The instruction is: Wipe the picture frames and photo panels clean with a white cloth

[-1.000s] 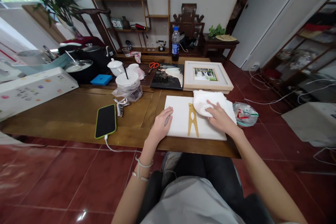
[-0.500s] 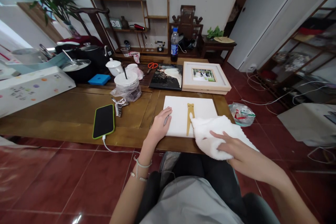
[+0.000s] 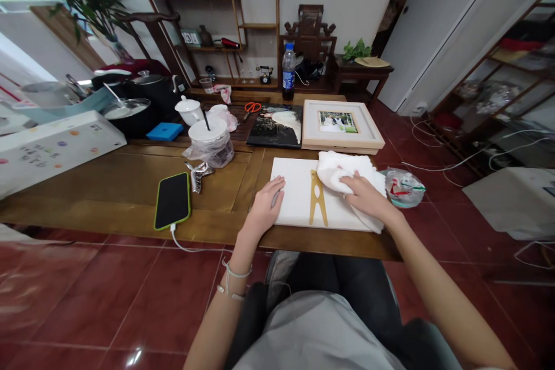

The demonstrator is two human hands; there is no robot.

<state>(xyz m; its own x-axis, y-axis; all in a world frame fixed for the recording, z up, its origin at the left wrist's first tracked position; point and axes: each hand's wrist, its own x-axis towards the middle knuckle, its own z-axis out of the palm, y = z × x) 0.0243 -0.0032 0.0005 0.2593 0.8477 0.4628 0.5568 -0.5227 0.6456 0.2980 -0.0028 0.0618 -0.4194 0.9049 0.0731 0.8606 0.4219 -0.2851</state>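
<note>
A white rectangular panel (image 3: 295, 191) lies flat near the front edge of the wooden table. On its middle is a flat gold-coloured piece (image 3: 318, 208) shaped like a letter A or a clip, with an oval gap in it. My left hand (image 3: 265, 202) rests on the panel's left edge, fingers stretched out and holding nothing. Bunched under my right hand (image 3: 366, 193) is a fluffy white cloth (image 3: 336, 165), gripped and pressed over the panel's right side. The cloth hides the panel's upper right corner and hangs toward its lower right corner.
Behind the panel lie a framed photo (image 3: 312, 107) and a dark picture (image 3: 269, 133). A phone (image 3: 172, 201) with a cable, a bagged cup (image 3: 208, 133) and a blue box (image 3: 165, 131) stand left. A bottle (image 3: 288, 72) rises at the back. A plastic-lined bin (image 3: 405, 188) stands right.
My right hand has moved the cloth forward, from the panel's near right corner up to its far right side. More of the gold piece shows now. My left hand has stayed put.
</note>
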